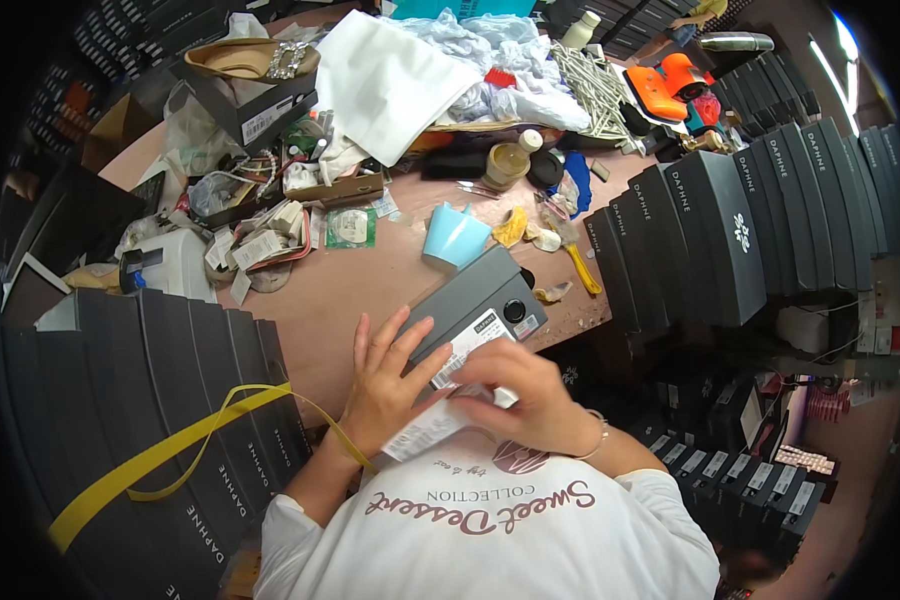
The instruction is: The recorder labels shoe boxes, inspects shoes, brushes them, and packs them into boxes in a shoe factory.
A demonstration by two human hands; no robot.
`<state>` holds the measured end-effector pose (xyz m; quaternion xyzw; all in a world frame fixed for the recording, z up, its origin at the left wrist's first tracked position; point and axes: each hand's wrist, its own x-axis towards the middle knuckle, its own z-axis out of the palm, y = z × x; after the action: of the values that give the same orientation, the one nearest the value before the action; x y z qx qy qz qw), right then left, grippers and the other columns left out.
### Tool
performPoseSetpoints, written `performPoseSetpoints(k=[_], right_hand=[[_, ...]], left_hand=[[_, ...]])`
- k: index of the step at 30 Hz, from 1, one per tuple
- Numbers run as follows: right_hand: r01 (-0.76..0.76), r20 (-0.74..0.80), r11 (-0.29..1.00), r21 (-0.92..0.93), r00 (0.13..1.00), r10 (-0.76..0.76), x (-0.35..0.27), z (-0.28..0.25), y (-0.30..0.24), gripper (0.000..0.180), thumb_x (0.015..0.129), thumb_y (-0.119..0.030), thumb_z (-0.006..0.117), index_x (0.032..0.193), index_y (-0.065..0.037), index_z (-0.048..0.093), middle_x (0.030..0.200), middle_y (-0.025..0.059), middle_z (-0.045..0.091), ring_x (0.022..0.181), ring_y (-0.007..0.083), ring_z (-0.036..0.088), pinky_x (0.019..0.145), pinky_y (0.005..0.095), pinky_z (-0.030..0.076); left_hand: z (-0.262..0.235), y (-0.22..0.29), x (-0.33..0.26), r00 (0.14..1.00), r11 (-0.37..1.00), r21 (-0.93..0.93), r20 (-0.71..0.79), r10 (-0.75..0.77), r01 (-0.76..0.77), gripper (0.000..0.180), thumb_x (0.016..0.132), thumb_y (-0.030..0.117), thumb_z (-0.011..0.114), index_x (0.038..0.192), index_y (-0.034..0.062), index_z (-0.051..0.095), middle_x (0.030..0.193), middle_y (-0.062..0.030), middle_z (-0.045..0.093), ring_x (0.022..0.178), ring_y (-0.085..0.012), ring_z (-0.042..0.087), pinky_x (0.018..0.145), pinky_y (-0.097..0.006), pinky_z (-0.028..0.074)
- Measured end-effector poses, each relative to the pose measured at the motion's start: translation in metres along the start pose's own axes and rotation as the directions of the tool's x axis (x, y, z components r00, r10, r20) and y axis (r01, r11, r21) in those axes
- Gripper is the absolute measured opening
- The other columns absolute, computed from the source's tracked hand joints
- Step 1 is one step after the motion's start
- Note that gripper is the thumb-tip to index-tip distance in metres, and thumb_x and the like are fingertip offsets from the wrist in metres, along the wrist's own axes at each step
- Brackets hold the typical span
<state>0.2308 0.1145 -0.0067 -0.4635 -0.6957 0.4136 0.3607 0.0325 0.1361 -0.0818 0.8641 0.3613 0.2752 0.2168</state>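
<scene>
A grey shoe box (472,298) lies on the brown table in front of me, its end with a white label and a black round hole turned toward me. My left hand (388,382) rests flat against the box's near left side, fingers spread. My right hand (526,392) pinches a white printed paper strip (428,430) that runs from the box's label end down to my chest. Both hands touch the strip.
Rows of dark shoe boxes stand at my left (170,400) and right (740,230). A yellow strap (160,455) drapes over the left row. A light blue cup (454,236), a tan bottle (508,162), an open box holding a beige shoe (255,60), white papers and clutter fill the table's far side.
</scene>
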Motion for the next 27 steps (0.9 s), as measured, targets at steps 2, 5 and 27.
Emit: performPoseSetpoints(k=[2,5,27], right_hand=[[0.08,-0.053,0.992,-0.093,0.995,-0.085,0.0,0.012,0.006,0.029,0.071,-0.001,0.077,0.097,-0.004,0.066,0.092,0.0066,0.059,0.067,0.0127,0.058,0.058,0.0243,0.049],[0.08,-0.047,0.985,-0.153,0.995,-0.088,-0.004,0.014,0.014,0.026,0.073,-0.003,0.074,0.097,-0.005,0.064,0.091,0.0072,0.058,0.07,0.0186,0.061,0.059,0.0281,0.051],[0.142,0.064,0.92,-0.365,0.99,-0.128,0.004,-0.065,0.06,0.03,0.074,-0.007,0.074,0.102,-0.006,0.063,0.092,0.0086,0.059,0.082,0.0243,0.057,0.071,0.0348,0.042]], left_hand=[[-0.007,-0.004,0.001,0.998,0.993,-0.112,-0.049,0.041,-0.046,0.034,0.08,0.022,0.064,0.111,0.0073,0.065,0.123,-0.0148,0.056,0.119,-0.0322,0.05,0.106,-0.055,0.026],[-0.016,-0.012,-0.018,0.984,0.676,-0.727,-0.007,-0.18,0.118,0.045,0.081,0.037,0.06,0.107,0.0004,0.065,0.113,-0.0164,0.062,0.111,-0.0305,0.056,0.104,-0.05,0.031],[0.025,0.056,-0.014,0.448,0.407,-0.909,-0.401,-0.8,-0.086,0.049,0.08,-0.01,0.057,0.128,-0.0037,0.045,0.115,-0.0113,0.057,0.109,-0.0222,0.055,0.094,-0.033,0.043]])
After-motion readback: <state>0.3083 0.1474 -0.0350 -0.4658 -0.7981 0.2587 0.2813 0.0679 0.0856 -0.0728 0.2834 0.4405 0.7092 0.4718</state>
